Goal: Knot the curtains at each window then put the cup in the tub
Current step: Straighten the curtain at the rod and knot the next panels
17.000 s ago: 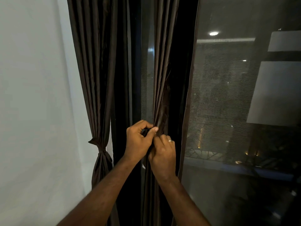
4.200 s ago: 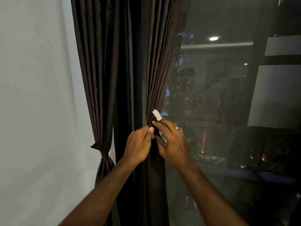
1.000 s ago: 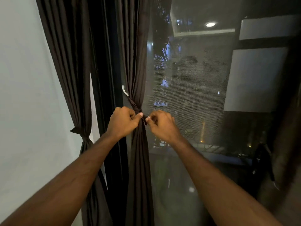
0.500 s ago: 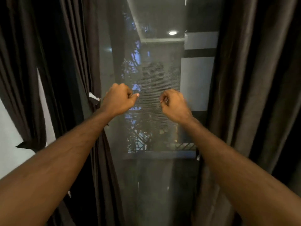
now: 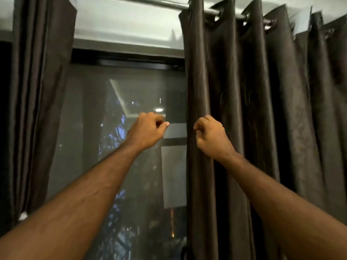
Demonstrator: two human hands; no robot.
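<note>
A dark brown curtain (image 5: 262, 109) hangs loose and unknotted from rings at the right of the window. A second dark brown curtain (image 5: 37, 91) hangs at the left; its lower part is cut off by my left arm. My left hand (image 5: 148, 131) is raised in front of the glass with fingers curled, holding nothing. My right hand (image 5: 211, 137) is raised with curled fingers just in front of the right curtain's left edge; no fabric shows between its fingers. No cup or tub is in view.
The window (image 5: 112, 128) between the curtains is dark mesh-covered glass with reflections and outdoor lights. A metal curtain rod (image 5: 159, 2) runs along the top under a white ceiling. A small white tag (image 5: 23, 215) shows low on the left curtain.
Both hands let go of the knotted left curtain and moved right. The view swung right and up, and my right hand now sits at the right curtain's edge.
</note>
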